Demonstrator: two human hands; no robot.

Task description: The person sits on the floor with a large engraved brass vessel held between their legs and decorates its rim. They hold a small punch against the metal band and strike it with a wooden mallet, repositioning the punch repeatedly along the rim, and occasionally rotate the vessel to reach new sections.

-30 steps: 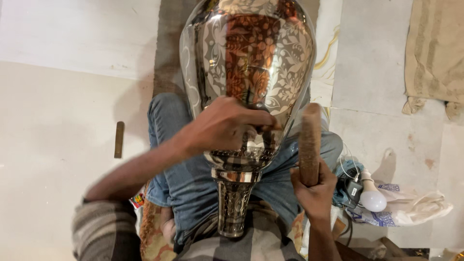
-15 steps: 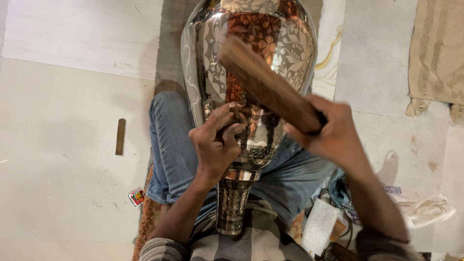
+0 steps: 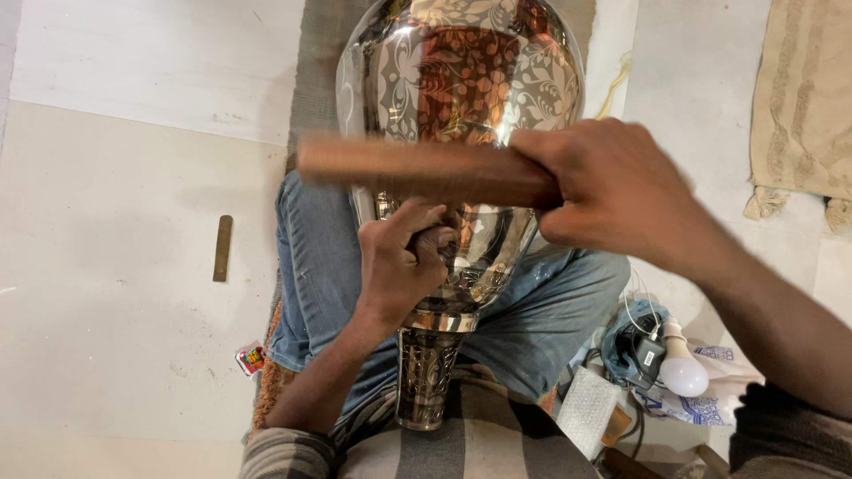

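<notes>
While gripped by both hands: smooth wooden bat (image 3: 426, 170), right (image 3: 612, 191); engraved bulbous metal vase (image 3: 461, 98), left (image 3: 404, 266).

Silver floral-engraved vase (image 3: 461, 98), blue jeans (image 3: 311, 266)

Flat brass-coloured metal strip (image 3: 223, 247) lying alone on pale floor (image 3: 106, 337) at left; small colourful printed packet (image 3: 250, 358) nearer the jeans' edge; white round light bulb (image 3: 682, 368) beside dark, possibly electrical, gadget (image 3: 641, 351); beige fringed cloth (image 3: 803, 98) top right
</notes>
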